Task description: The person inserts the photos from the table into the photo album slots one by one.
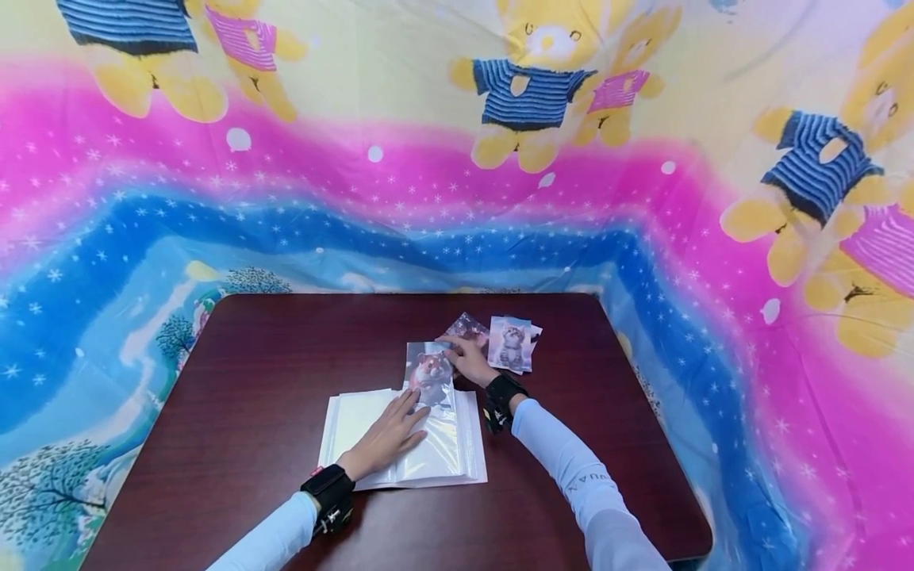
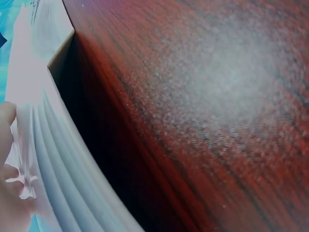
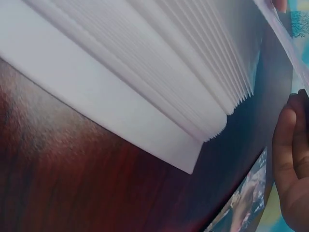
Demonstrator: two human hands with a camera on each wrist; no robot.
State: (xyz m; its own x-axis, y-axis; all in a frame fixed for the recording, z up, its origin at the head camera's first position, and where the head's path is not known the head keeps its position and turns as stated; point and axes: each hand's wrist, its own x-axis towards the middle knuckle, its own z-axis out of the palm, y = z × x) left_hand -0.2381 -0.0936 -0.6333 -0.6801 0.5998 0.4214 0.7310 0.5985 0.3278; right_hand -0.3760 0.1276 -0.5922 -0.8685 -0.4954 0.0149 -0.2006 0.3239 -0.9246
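An open photo album (image 1: 357,416) with white pages and clear pockets lies on the table. A hamster photo card (image 1: 431,373) overlaps the top of its right page and sticks out past the edge. My left hand (image 1: 389,434) rests on the album with fingers extended, its fingertips at the card's lower left. In the left wrist view its fingers (image 2: 7,140) lie over the page stack. My right hand (image 1: 469,358) pinches the card's upper right edge. The right wrist view shows those fingers (image 3: 289,150) at the edge of the sheet, beside the fanned pages (image 3: 193,63).
A kitten photo card (image 1: 510,345) lies on top of other cards to the right of my right hand. Partly under that hand is a darker pinkish photo (image 1: 467,327). The brown table (image 1: 271,357) meets a patterned cloth backdrop (image 1: 400,230) at its back and sides.
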